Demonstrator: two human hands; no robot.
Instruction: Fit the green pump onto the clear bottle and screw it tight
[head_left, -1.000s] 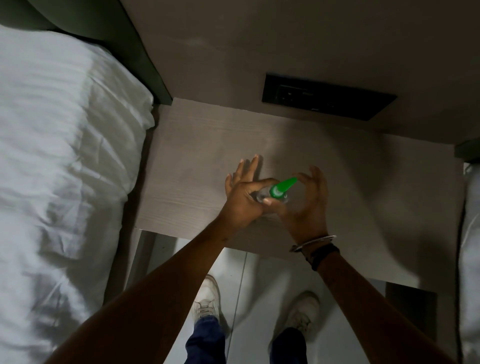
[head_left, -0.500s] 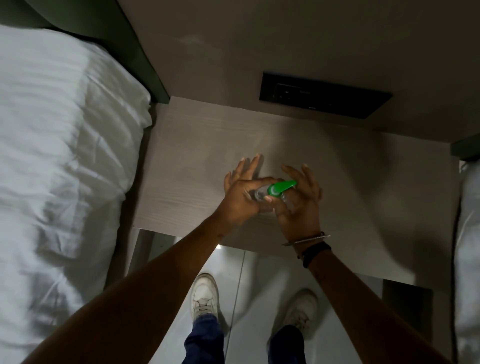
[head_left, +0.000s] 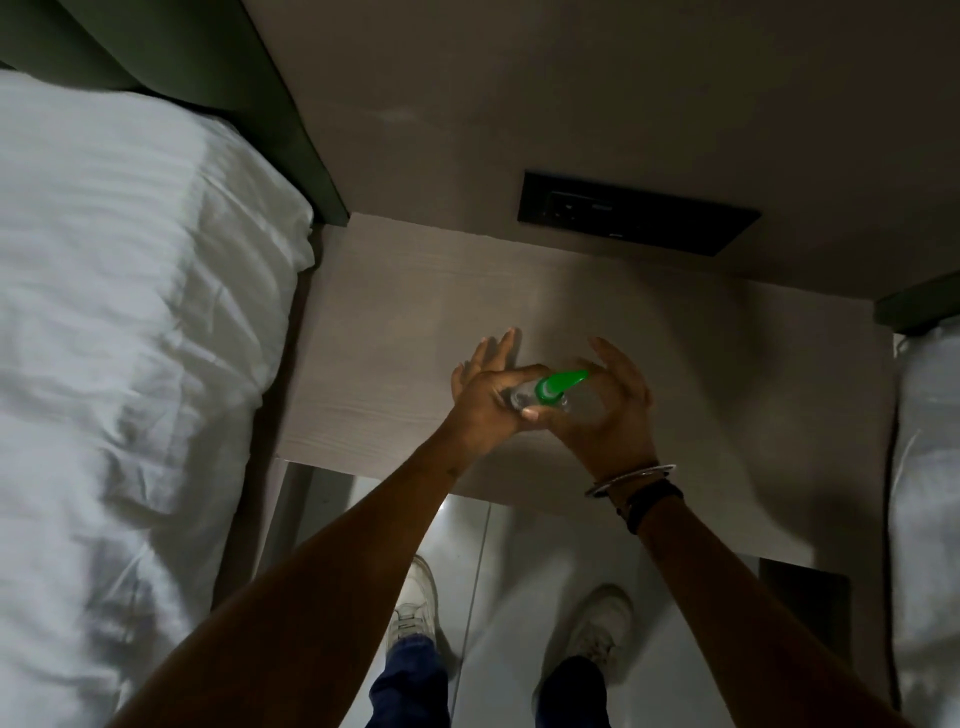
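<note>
Holding the work low over the table (head_left: 395, 332), the person is gripping one clear bottle (head_left: 522, 397) in the left hand (head_left: 485, 402), thumb and forefinger closed round it while the other fingers are fanning out loose. One green pump (head_left: 558, 385) is sitting on the bottle's neck, its spout pointing right toward the right hand (head_left: 605, 410), which is cupping the pump's collar from that side with the fingers curled but not fully closed; how firm the grip is cannot be told in this dim light. The pump is looking seated, so the tightening is probably under way. The main risk is cross-threading: the bottle is lying tilted between the hands, and if the collar is biting at an angle it will be jamming rather than closing. The slim pinch on smooth plastic may also be letting the bottle spin with the pump, or slip onto the table. Counting from left to right: one bed (head_left: 130, 338) with white sheets, one table, two hands, one bottle, one pump, one dark wall socket panel (head_left: 634, 213), and two bands on the right wrist (head_left: 636, 480).
</note>
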